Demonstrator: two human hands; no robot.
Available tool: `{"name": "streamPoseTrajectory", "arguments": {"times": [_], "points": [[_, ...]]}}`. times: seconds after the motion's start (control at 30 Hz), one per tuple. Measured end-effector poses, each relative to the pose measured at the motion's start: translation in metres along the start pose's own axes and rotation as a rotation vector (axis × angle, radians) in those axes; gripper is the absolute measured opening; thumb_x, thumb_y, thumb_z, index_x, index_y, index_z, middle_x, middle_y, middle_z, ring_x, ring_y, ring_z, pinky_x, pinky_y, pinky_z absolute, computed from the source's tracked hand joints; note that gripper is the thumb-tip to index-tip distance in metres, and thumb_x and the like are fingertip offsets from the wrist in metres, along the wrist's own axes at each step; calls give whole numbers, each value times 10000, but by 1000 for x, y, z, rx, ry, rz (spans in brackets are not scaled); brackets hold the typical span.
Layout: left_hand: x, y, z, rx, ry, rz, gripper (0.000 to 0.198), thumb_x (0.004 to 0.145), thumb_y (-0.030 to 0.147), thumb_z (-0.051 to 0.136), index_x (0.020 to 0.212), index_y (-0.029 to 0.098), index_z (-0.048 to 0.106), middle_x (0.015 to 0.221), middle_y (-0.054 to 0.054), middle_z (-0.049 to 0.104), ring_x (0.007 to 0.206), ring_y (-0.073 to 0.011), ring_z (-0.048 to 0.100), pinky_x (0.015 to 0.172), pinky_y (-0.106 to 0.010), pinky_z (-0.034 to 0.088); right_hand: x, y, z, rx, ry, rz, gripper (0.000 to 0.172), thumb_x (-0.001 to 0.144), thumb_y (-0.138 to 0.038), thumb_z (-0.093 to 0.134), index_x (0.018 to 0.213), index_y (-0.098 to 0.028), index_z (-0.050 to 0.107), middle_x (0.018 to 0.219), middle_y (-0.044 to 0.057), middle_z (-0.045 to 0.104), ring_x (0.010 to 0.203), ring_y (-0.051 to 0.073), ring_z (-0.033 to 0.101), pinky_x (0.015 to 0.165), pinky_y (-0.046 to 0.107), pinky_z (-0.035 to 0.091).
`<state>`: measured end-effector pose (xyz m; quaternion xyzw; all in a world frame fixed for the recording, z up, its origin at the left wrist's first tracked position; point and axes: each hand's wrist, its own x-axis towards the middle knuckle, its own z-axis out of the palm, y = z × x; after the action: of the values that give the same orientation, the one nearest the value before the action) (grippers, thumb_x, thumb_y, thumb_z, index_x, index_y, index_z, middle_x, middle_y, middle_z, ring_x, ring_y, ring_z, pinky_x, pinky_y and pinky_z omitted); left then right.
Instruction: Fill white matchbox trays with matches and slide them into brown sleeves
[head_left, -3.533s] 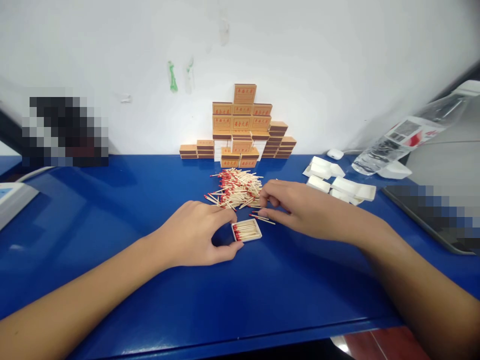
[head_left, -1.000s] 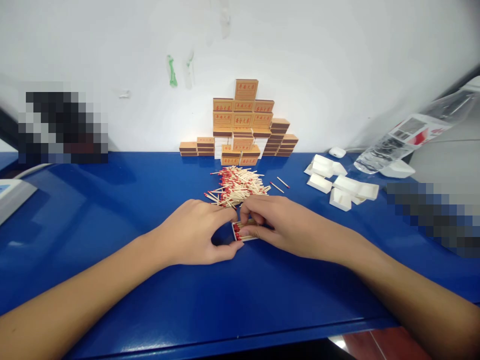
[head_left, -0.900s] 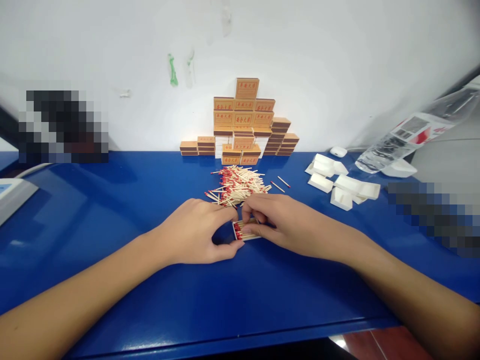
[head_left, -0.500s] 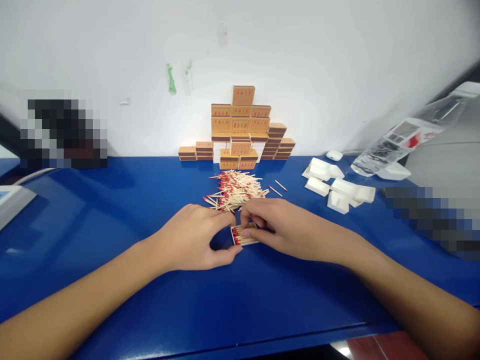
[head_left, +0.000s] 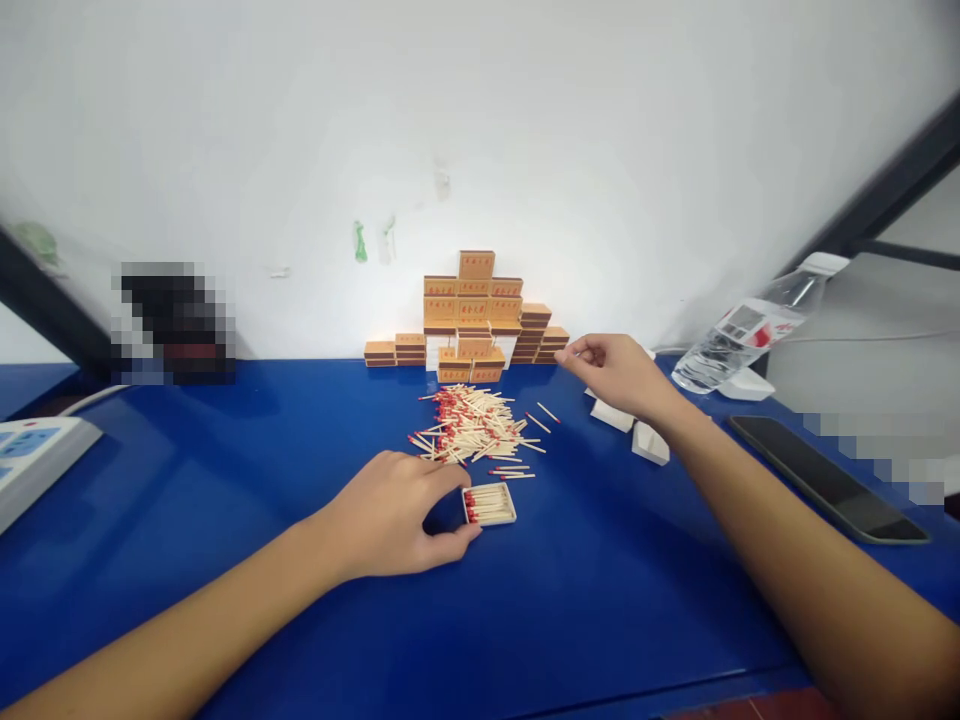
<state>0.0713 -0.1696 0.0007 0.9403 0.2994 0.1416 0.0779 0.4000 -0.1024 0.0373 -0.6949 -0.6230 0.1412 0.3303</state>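
My left hand holds the left end of a small white matchbox tray between thumb and forefinger. Inside lie red-tipped matches, side by side with their heads toward that hand. My right hand hovers to the right of the stacked matchboxes, its fingertips pinched together. Whether anything is between them I cannot make out. Below it are white matchbox trays, partly covered by the hand and wrist. A loose heap of matches lies between the tray and the stack, several strays at its right.
Against the wall, the stack steps down to lower matchbox piles on both sides. A clear plastic bottle leans at the right, near a dark phone. At the left edge of the blue table sits a white power strip.
My right hand has left the tray and moved up and right, over the white trays. A few matches now lie between heap and tray. My left hand still holds the tray; the view has tilted up.
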Motion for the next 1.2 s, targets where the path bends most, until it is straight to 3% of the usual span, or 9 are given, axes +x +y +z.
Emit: {"name": "streamPoseTrajectory", "arguments": {"times": [0.2,0.3,0.43,0.57,0.67,0.73,0.87,0.97,1.2], "points": [[0,0,-1,-13,15,-6,311,883,454,653,1063,212,726,776,-13,740,662,-212,695,595,-329,478,56,18,7,56,138,270,332,960,-437,681,870,-118,709,860,142,707,712,199,602,606,344,464],[0,-1,-1,-43,65,16,279,880,435,662,1020,203,727,707,10,699,603,-176,654,562,-304,456,66,20,12,101,74,383,333,981,-421,682,1091,-107,709,1089,143,715,899,224,682,768,377,581],[2,-5,-4,-75,246,1,314,904,434,654,1081,185,726,646,28,631,559,-147,576,551,-288,441,67,22,10,192,25,465,386,1008,-380,660,1337,-183,623,1354,113,634,1131,247,666,950,462,584],[6,-11,-9,-13,424,-39,279,922,426,666,1027,174,722,752,-20,668,739,-190,590,684,-338,510,57,24,-5,278,64,444,290,999,-389,656,1100,-119,686,1087,134,693,898,213,674,754,372,587],[9,-15,-11,-17,518,-90,243,931,391,677,1036,176,718,923,-61,740,882,-215,616,798,-386,553,36,19,-15,347,101,351,325,965,-416,668,747,-182,607,759,78,598,658,167,538,545,317,450],[10,-17,-11,-37,550,-130,254,926,383,691,1075,179,723,953,-64,758,915,-224,625,811,-399,569,16,11,-17,406,64,266,395,927,-467,695,665,-219,535,677,25,516,594,138,450,504,300,383],[10,-19,-9,-57,560,-164,285,916,354,719,1145,185,723,915,-48,767,902,-222,639,785,-399,586,-30,-17,-3,517,-171,142,397,866,-552,719,720,-211,577,678,-6,501,537,105,365,454,277,307],[10,-19,-8,-71,575,-132,294,918,319,723,1182,190,714,924,-42,774,901,-212,653,789,-392,598,-55,-37,11,588,-448,25,402,918,-564,669,763,-208,565,715,-20,526,526,89,378,474,268,332],[10,-17,-5,-116,578,-163,294,921,337,736,1178,194,738,1029,-68,768,938,-200,717,857,-401,634,-68,-47,20,568,-554,7,426,945,-595,645,804,-203,559,706,-36,545,538,91,458,496,261,346]]}}
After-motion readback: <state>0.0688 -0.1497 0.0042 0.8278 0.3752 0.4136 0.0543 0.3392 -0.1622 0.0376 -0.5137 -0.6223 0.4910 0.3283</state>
